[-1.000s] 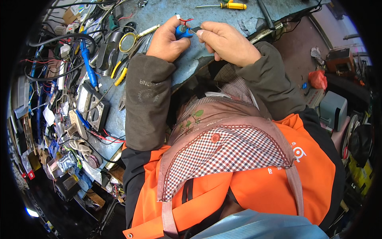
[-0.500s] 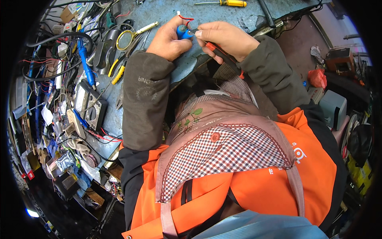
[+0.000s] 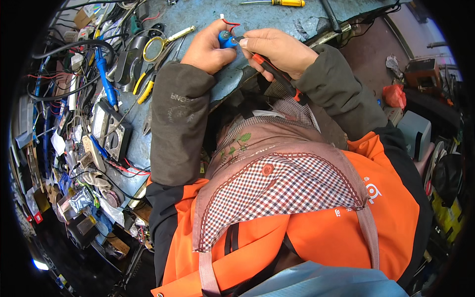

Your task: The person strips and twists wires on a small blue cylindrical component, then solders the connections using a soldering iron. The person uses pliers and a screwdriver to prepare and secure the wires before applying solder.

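1. Head view: the left hand (image 3: 207, 48) is clenched around a small blue cylindrical part with red wire leads (image 3: 227, 37), held just above the blue-grey bench (image 3: 277, 20).
2. The right hand (image 3: 278, 48) grips a red-and-black-handled tool (image 3: 274, 74); its tip touches the part's right side.
3. The tool's long axis runs from the part down-right toward the body.
4. Both hands meet at the part, the left nearer.
5. A yellow-handled screwdriver (image 3: 282, 3) lies well apart.

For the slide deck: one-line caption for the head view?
Left hand holds a small blue part with red wire while right hand applies a red-and-black-handled tool over a cluttered blue workbench.
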Motion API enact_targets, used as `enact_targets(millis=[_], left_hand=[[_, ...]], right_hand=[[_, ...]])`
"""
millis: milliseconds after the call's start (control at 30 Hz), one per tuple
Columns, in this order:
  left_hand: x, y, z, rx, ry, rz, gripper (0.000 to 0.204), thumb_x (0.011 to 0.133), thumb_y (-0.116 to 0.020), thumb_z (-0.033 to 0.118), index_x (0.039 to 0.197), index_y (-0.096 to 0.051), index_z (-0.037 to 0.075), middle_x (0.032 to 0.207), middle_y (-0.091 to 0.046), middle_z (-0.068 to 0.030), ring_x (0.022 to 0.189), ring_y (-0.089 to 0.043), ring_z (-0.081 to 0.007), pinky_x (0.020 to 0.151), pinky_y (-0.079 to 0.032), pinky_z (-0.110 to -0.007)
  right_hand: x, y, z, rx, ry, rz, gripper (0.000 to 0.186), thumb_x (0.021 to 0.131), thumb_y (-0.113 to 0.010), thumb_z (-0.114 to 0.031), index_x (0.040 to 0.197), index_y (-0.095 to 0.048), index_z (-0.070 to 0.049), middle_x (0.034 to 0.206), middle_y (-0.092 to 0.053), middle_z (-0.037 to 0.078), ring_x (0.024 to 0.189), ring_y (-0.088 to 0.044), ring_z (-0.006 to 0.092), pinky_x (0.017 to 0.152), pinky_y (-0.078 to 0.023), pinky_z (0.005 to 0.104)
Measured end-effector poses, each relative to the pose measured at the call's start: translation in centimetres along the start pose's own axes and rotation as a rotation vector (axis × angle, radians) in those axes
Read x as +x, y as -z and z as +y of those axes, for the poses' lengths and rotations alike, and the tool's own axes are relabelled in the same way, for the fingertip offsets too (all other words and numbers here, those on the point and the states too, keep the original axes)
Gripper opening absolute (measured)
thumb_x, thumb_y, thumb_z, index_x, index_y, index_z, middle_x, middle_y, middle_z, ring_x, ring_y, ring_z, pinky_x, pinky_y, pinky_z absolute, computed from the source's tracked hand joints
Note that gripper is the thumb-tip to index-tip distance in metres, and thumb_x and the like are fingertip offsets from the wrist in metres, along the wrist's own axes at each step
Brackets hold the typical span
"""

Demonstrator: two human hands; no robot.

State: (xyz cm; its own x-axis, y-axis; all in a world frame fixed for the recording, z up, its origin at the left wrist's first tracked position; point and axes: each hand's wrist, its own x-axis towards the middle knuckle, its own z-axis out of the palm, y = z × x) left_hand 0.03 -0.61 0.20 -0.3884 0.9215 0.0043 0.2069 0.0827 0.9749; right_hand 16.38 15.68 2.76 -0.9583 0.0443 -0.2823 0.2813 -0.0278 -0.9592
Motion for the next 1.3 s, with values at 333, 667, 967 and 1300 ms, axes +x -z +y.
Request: enact_targets(millis=[333, 667, 967, 1300], left_hand=[[0.3, 0.1, -0.3, 0.019, 0.004, -0.005, 0.039, 0.086, -0.069, -0.007, 0.122, -0.064, 0.009, 0.084, -0.058, 0.0036, 0.076, -0.053, -0.0073, 0.064, -0.043, -0.028], [0.4, 0.1, -0.8, 0.173, -0.072, 0.028, 0.037, 0.086, -0.068, -0.007, 0.119, -0.063, 0.008, 0.083, -0.058, 0.0029, 0.073, -0.053, -0.007, 0.061, -0.042, -0.028], [0.4, 0.0, -0.6, 0.153, -0.028, 0.009, 0.043, 0.087, -0.067, -0.01, 0.125, -0.061, 0.01, 0.089, -0.059, 0.0042, 0.076, -0.052, -0.0056, 0.064, -0.038, -0.025], [0.4, 0.3, -1.1, 0.182, -0.02, 0.016, 0.045, 0.085, -0.066, -0.009, 0.126, -0.062, 0.01, 0.087, -0.057, 0.0056, 0.073, -0.05, -0.0051, 0.062, -0.037, -0.025]], right_hand=[[0.4, 0.1, 0.9, -0.168, 0.167, 0.119, 0.032, 0.111, -0.057, -0.033, 0.092, -0.064, -0.008, 0.069, -0.059, 0.002, 0.05, -0.056, 0.0144, 0.05, -0.048, 0.031], [-0.1, -0.5, 0.4, 0.078, 0.01, 0.04, 0.034, 0.112, -0.054, -0.035, 0.093, -0.063, -0.007, 0.069, -0.059, 0.002, 0.05, -0.056, 0.013, 0.049, -0.047, 0.0292], [-0.3, 0.2, 0.3, 0.246, -0.063, -0.052, 0.036, 0.113, -0.053, -0.036, 0.093, -0.062, -0.008, 0.073, -0.06, 0.002, 0.051, -0.056, 0.0119, 0.049, -0.047, 0.0285], [0.1, -1.4, 1.3, -0.121, 0.177, 0.184, 0.033, 0.113, -0.055, -0.029, 0.093, -0.06, -0.002, 0.071, -0.059, 0.002, 0.051, -0.056, 0.0119, 0.049, -0.047, 0.0305]])
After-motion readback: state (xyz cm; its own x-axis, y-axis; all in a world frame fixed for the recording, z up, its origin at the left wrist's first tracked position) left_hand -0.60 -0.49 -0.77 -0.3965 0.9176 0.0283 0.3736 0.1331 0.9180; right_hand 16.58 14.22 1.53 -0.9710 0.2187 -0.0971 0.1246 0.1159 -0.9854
